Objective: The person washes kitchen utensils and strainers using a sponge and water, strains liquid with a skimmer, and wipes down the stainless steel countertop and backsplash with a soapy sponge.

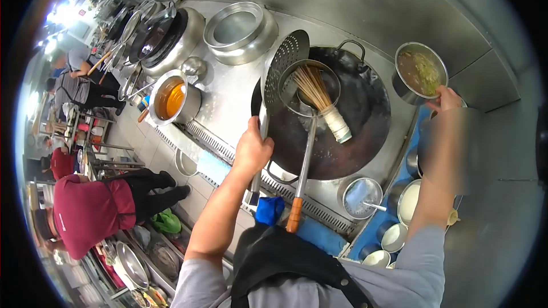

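Note:
My left hand is closed around the metal handle of a large perforated skimmer, whose disc stands tilted at the wok's left side. The wide dark wok sits in the stove in front of me. Across it lies a long-handled round ladle with a wooden grip end, and a bamboo wok brush with a pale wrapped end rests over its head. My right hand pinches the near rim of a deep metal pot holding brown broth with chopped greens. Part of my right forearm is blurred.
A pot of amber liquid and a lidless metal container stand left of the wok. Several seasoning tubs line the right side, near a strainer bowl. A co-worker in a red shirt is at the left; others stand farther back.

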Demonstrator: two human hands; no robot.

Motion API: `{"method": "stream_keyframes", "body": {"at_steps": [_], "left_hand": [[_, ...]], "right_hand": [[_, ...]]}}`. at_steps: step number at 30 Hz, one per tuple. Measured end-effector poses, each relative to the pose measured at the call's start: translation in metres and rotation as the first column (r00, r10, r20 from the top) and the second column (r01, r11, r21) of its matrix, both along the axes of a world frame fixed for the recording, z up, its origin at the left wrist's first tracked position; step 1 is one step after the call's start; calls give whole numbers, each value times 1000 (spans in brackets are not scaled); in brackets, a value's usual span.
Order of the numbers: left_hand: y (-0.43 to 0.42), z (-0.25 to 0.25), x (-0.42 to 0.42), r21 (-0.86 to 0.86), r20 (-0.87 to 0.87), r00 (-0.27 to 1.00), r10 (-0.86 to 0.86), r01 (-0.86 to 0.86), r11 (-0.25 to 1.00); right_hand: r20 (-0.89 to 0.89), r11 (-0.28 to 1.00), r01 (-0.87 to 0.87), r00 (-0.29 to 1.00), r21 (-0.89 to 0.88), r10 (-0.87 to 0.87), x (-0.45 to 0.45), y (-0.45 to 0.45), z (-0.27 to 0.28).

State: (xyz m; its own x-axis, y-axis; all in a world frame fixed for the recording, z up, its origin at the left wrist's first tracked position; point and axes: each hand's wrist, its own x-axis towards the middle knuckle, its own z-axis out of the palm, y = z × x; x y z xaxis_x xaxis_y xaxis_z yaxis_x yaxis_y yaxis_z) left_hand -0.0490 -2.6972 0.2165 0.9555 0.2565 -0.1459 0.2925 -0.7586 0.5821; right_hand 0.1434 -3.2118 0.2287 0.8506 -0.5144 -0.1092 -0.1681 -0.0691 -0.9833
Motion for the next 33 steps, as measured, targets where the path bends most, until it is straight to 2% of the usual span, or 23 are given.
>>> {"method": "stream_keyframes", "body": {"at_steps": [1, 5, 8, 10, 12, 13, 15, 16, 19, 21, 22, 24, 26, 30, 33], "left_hand": [[2, 3, 0, 5, -16, 1000, 14, -14, 1000], [22, -8, -2, 77, 173, 985, -3, -10, 997], [49, 0, -9, -10, 271, 962, 42, -41, 999], [80, 10, -21, -359, 212, 969, 129, -46, 932], [119, 15, -32, -651, 68, 982, 174, -89, 754], [141, 6, -40, -742, 114, 979, 170, -30, 670], [191, -9, -58, -822, 11, 986, 167, -86, 563], [212, -10, -70, -848, -68, 983, 170, -146, 510], [281, -51, -96, -890, -147, 987, 62, -160, 427], [312, -72, -105, -884, -223, 975, -9, -198, 424], [326, -81, -109, -877, -263, 964, -45, -220, 427], [345, -101, -113, -904, -297, 950, -96, -247, 350], [360, -118, -109, -917, -323, 937, -133, -275, 290], [382, -161, -96, -932, -324, 913, -249, -263, 250], [395, -181, -84, -916, -360, 885, -296, -276, 291]], "right_hand": [[8, 1000, -12, 1000, -11, 12, -8, 10, 12], [13, 997, -53, 998, -61, 54, -35, 49, 52], [7, 989, -121, 993, -84, 122, -52, 94, 70], [14, 983, -160, 987, -93, 162, -67, 131, 83], [19, 978, -188, 982, -91, 190, -88, 180, 93], [50, 976, -195, 978, -101, 200, -96, 202, 91], [21, 979, -198, 980, -45, 199, -114, 256, 92], [1, 979, -204, 979, -21, 204, -122, 282, 91], [-20, 969, -244, 969, 31, 245, -138, 359, 72], [-49, 958, -278, 958, 73, 281, -154, 409, 62], [-77, 955, -282, 954, 90, 289, -157, 430, 47], [-59, 942, -287, 952, 175, 301, -169, 469, 17], [-130, 932, -273, 942, 240, 310, -183, 507, -1], [-210, 946, -246, 934, 209, 289, -206, 555, -44], [-271, 966, -244, 928, 81, 257, -217, 566, -67]]}}
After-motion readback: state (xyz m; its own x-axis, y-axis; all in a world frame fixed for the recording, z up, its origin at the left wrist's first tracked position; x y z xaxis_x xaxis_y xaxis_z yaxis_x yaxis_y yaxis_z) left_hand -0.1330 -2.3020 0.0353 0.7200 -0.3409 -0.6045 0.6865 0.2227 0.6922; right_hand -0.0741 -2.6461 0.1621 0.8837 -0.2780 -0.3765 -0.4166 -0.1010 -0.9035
